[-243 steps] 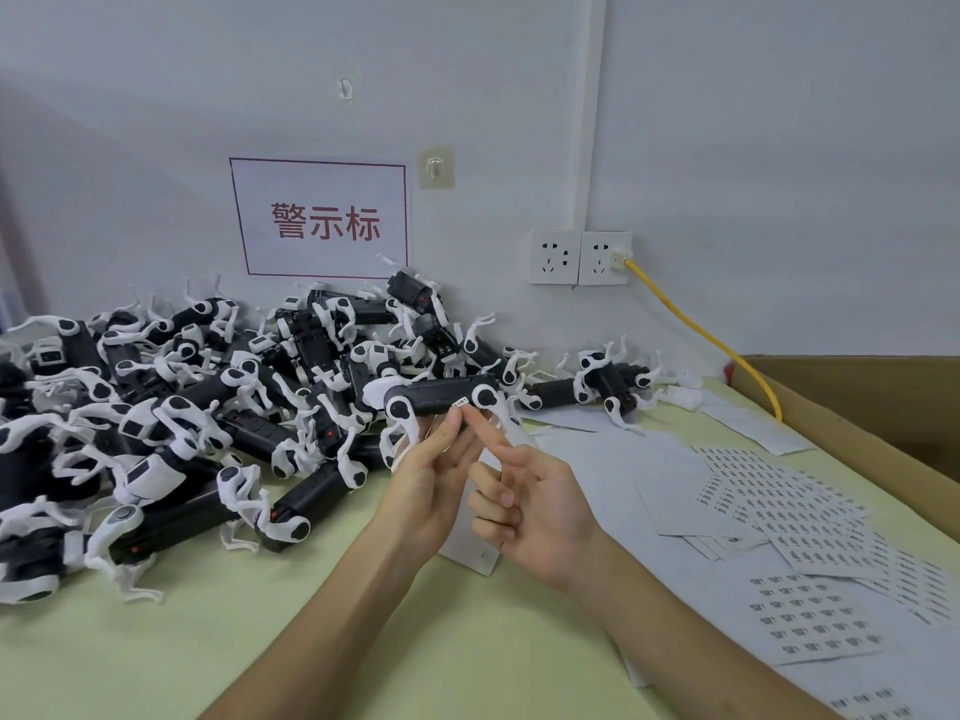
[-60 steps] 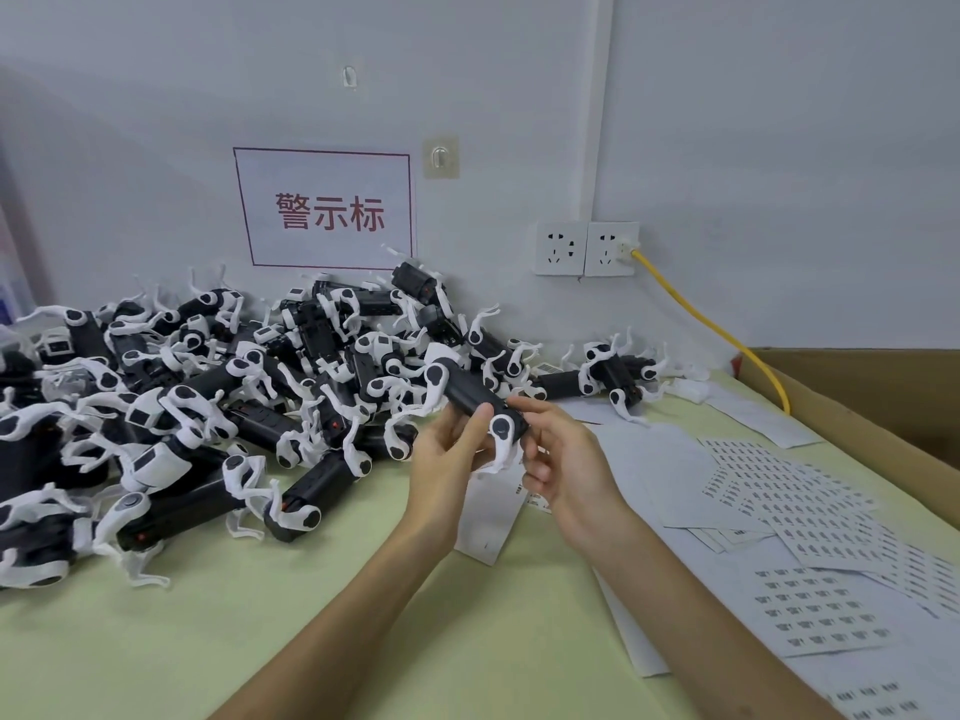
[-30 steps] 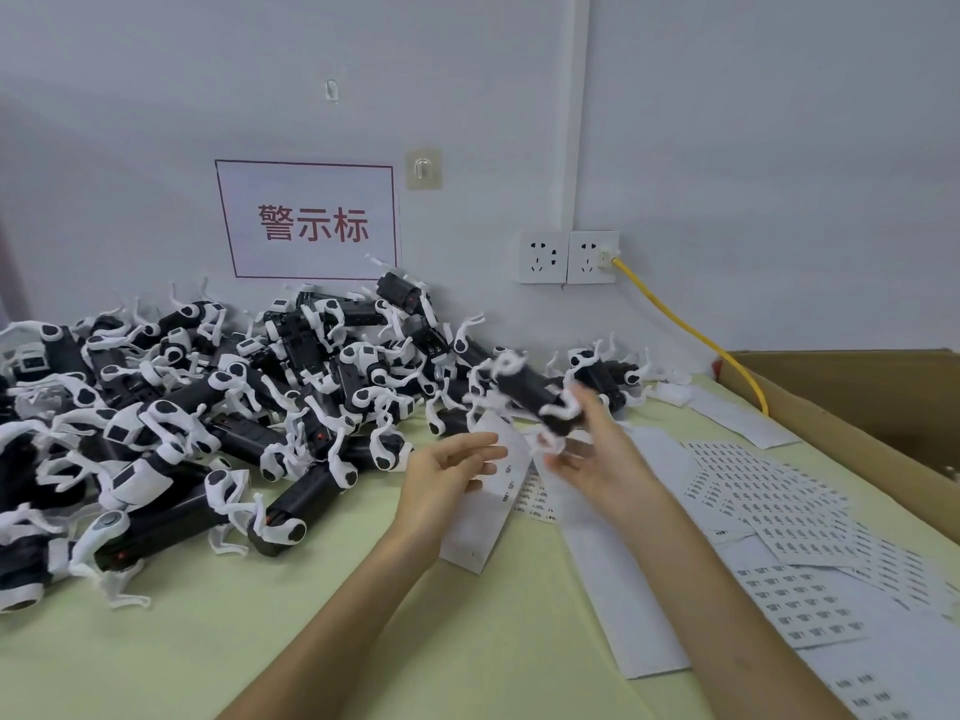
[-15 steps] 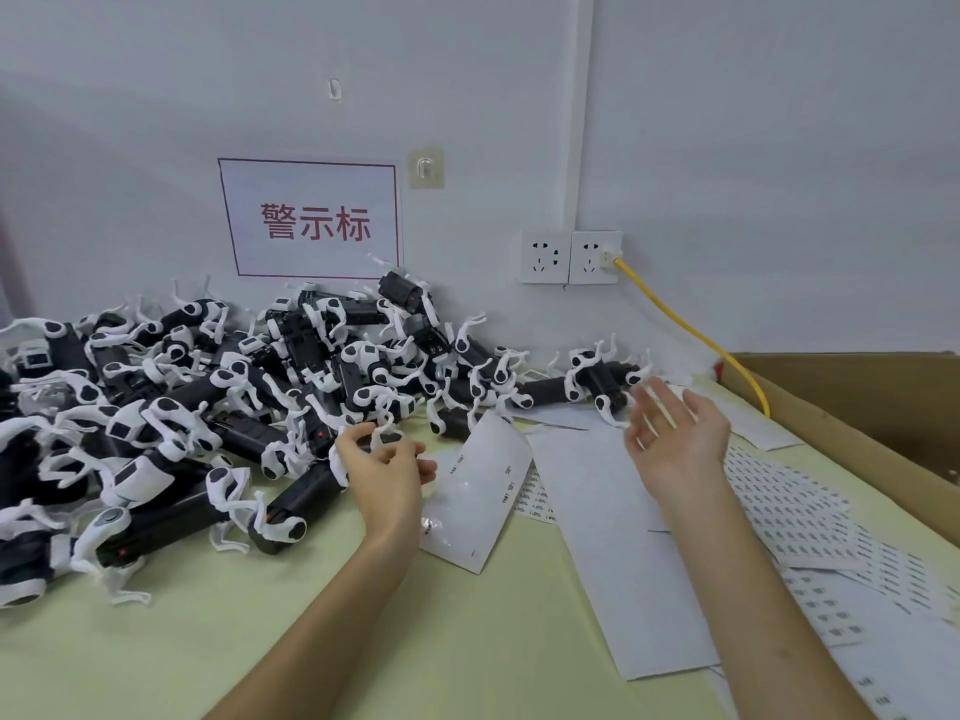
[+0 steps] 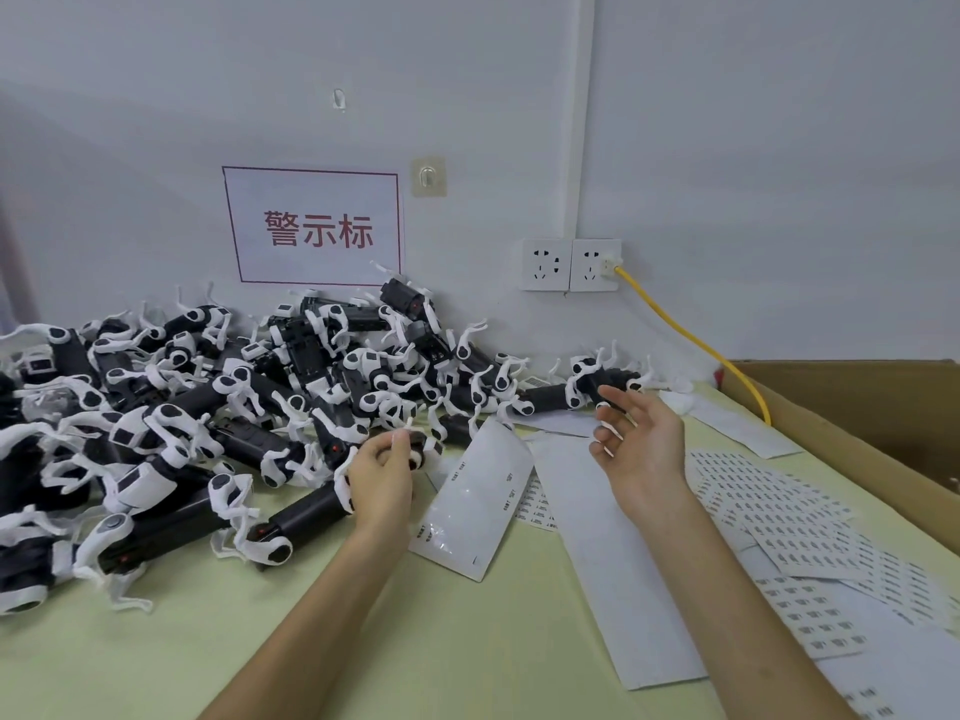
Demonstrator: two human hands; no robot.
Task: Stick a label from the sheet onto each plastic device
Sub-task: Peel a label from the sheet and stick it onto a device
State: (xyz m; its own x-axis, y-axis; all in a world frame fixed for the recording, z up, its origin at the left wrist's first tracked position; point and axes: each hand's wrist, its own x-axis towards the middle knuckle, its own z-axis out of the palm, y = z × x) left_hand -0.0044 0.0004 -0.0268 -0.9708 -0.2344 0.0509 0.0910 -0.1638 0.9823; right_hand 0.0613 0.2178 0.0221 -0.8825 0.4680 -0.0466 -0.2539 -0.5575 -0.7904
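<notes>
The left hand (image 5: 382, 483) is at the near edge of the pile of devices (image 5: 234, 402), and its fingers (image 5: 397, 440) are curled round one black and white device (image 5: 420, 453), which they grip low over the worktop (image 5: 415, 646). The right hand (image 5: 641, 449) hangs above the worktop with the palm turned up; its fingers (image 5: 614, 403) are loose and spread, and they hold nothing. Between the two hands lies a label sheet (image 5: 475, 504), glossy and almost bare, with a few small labels along its edges. One corner of it lies just beside the left wrist. To the right, more label sheets (image 5: 779, 517), full of small printed labels, lie spread and overlapping. A long blank paper strip (image 5: 618, 574) lies under the right forearm. The pile covers the left and back part of the worktop and reaches up to the wall. On the wall there is a white sign (image 5: 317, 228) with red characters and a double socket (image 5: 570, 265), from which a yellow cable (image 5: 691, 335) runs down toward a cardboard box (image 5: 857, 402) at the right edge.
</notes>
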